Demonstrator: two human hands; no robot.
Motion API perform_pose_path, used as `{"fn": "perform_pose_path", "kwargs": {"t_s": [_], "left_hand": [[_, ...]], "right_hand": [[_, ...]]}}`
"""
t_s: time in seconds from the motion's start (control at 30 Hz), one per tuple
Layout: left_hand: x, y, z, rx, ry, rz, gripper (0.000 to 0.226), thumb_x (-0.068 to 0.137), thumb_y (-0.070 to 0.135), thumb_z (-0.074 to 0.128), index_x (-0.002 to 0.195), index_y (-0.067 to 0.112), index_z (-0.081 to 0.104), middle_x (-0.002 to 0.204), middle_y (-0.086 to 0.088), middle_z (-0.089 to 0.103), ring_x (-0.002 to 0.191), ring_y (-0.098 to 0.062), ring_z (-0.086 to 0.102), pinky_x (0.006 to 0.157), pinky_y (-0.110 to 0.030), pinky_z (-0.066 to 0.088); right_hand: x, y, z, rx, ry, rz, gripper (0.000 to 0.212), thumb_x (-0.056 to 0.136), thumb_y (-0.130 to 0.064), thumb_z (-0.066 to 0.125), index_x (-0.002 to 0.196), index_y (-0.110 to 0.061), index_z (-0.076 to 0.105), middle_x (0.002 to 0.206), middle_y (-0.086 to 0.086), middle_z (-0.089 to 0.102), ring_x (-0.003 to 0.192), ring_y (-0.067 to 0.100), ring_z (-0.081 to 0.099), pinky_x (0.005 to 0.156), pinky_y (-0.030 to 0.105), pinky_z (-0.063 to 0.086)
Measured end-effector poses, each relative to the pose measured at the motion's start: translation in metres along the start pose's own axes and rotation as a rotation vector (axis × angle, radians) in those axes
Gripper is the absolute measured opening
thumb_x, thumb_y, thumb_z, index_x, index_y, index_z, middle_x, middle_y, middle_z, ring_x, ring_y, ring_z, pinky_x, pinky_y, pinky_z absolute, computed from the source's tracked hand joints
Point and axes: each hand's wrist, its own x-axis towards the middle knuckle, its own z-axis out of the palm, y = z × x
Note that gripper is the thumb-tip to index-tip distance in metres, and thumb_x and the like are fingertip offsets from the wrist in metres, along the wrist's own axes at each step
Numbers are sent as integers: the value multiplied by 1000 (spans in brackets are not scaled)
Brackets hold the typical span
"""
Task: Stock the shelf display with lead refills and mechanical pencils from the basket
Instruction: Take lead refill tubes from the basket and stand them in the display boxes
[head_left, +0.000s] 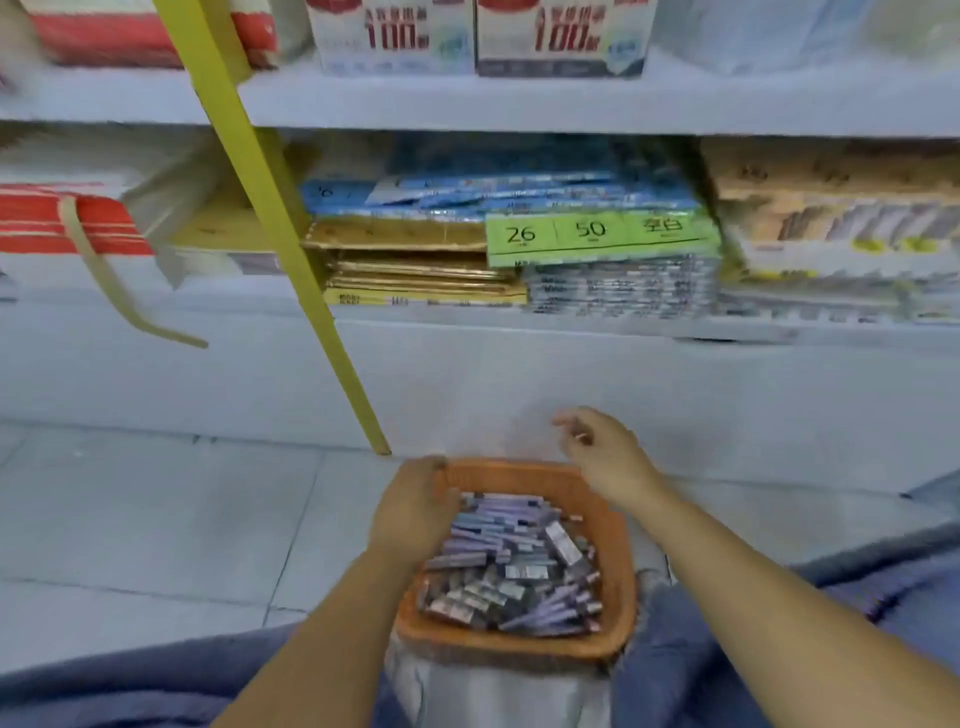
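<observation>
An orange plastic basket rests on my lap, filled with several purple mechanical pencils and small dark lead refill packs. My left hand grips the basket's far left corner, fingers curled over the rim. Above the basket's far right corner hovers my right hand, fingers loosely curled and blurred; something small and dark shows at the fingertips, but I cannot tell whether it is held.
A white shelf unit stands ahead. Its lower shelf holds gold paper packs, blue packs with a green price label and stacked packets at right. A yellow upright post slants down to the tiled floor.
</observation>
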Motion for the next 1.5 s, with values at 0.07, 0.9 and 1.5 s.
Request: {"fn": "perform_pose_path", "kwargs": {"t_s": [0.07, 0.9, 1.5], "left_hand": [[-2, -34, 29, -8, -111, -72, 43, 95, 18, 64, 136, 10, 55, 135, -13, 59, 121, -27, 58, 102, -34, 44], [20, -125, 132, -109, -477, -555, 52, 81, 26, 82, 123, 17, 53, 121, -4, 65, 107, -24, 62, 94, -36, 52], [28, -118, 128, -1116, -232, -769, 45, 89, -13, 62, 126, 14, 59, 117, -13, 72, 92, -24, 76, 73, -32, 62]], "right_hand": [[-9, 49, 37, -27, -119, 124, 23, 95, -17, 57, 115, -25, 64, 109, -7, 64, 86, 0, 60, 77, 19, 46], [-32, 160, 148, -539, -551, 164, 61, 86, -52, 62, 138, -24, 44, 133, -3, 43, 126, 21, 32, 106, 34, 29], [-22, 128, 166, 407, -593, 680, 39, 85, -6, 71, 111, -28, 53, 110, 4, 67, 79, 31, 73, 66, 50, 60]]}}
